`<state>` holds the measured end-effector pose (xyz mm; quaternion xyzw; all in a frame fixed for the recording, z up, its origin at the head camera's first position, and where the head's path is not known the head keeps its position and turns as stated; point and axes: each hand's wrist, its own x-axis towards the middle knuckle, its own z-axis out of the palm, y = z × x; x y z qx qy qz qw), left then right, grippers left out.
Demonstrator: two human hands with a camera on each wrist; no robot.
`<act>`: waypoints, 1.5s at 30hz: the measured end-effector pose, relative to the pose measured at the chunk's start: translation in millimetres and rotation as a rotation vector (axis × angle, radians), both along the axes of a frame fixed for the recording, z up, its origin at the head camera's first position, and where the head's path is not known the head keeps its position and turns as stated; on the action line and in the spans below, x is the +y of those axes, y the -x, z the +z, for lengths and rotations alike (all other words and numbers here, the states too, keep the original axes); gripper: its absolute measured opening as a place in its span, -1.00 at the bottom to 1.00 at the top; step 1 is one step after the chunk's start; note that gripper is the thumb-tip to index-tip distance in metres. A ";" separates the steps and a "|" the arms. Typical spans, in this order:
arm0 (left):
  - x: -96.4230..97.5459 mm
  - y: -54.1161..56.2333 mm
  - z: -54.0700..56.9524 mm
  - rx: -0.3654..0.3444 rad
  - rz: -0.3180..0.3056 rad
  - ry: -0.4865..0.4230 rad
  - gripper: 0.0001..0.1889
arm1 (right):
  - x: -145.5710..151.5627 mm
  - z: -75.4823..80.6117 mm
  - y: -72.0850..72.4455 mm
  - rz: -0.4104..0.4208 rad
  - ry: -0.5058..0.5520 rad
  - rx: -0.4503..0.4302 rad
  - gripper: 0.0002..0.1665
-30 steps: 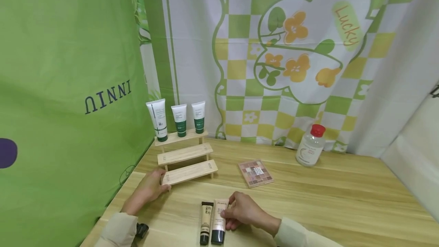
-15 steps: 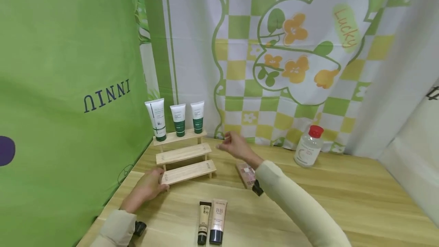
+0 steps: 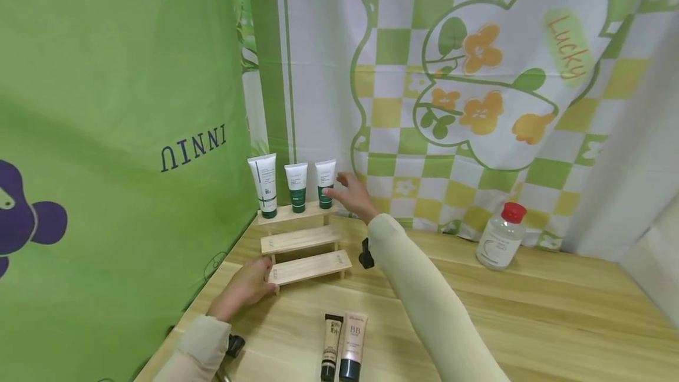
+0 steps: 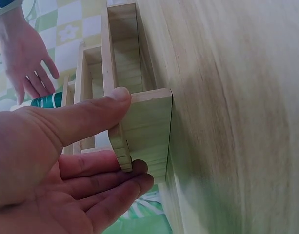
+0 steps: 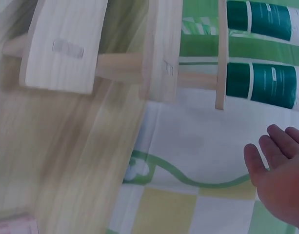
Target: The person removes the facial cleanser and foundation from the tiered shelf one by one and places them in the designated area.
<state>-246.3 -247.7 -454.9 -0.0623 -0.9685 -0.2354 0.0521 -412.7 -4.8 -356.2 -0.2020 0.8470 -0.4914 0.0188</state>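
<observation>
- The left hand (image 3: 245,287), near and left, grips the left end of the lowest step of a wooden rack (image 3: 310,268), thumb above, fingers curled beneath. To its right and nearer, a gold tube (image 3: 332,346) and a pink BB tube (image 3: 353,343) lie side by side on the table (image 3: 530,323).
- Keeping that grip light but firm would probably steady the rack; a tug could topple what stands on it.
- The rack climbs away in three steps, the lower two bare.
- On the far top step, three white-and-green tubes stand on their caps: a tall left tube (image 3: 264,186), a middle tube (image 3: 297,187) and a right tube (image 3: 326,184).
- The right hand (image 3: 354,194) is just right of the right tube, fingers straight and apart from it; whether the thumb touches is unclear. A gentle approach from the side seems wise, sparing the middle tube.
- Far right stands a red-capped bottle (image 3: 500,237), before a checked curtain (image 3: 392,105).
</observation>
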 end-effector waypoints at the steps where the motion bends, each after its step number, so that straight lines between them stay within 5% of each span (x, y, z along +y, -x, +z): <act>1: 0.2 0.3 0.0 -0.003 0.002 -0.002 -0.59 | -2.4 0.1 0.3 0.002 0.002 0.001 -0.09; 15: -1.5 4.1 -1.8 -0.011 0.010 0.008 -0.51 | -20.8 3.0 1.3 -0.026 0.015 0.031 -0.53; 23: 2.8 4.8 -2.2 -0.018 0.011 -0.006 -0.51 | -13.2 3.8 3.5 -0.134 0.056 0.075 -0.63; 28: 1.1 3.7 -2.0 -0.033 0.015 -0.008 -0.52 | 5.3 20.3 -6.3 -0.209 0.095 0.152 -0.63; 32: -0.9 3.2 0.5 -0.046 0.022 0.004 -0.51 | 30.7 33.6 -34.7 -0.159 0.194 0.175 -0.62; 37: -1.9 5.6 3.4 -0.053 -0.003 0.023 -0.50 | 74.5 32.5 -96.4 -0.024 0.223 0.118 -0.61; 45: -3.6 5.8 3.4 -0.053 -0.026 0.028 -0.53 | 121.8 -16.3 -182.6 0.107 0.132 -0.136 -0.61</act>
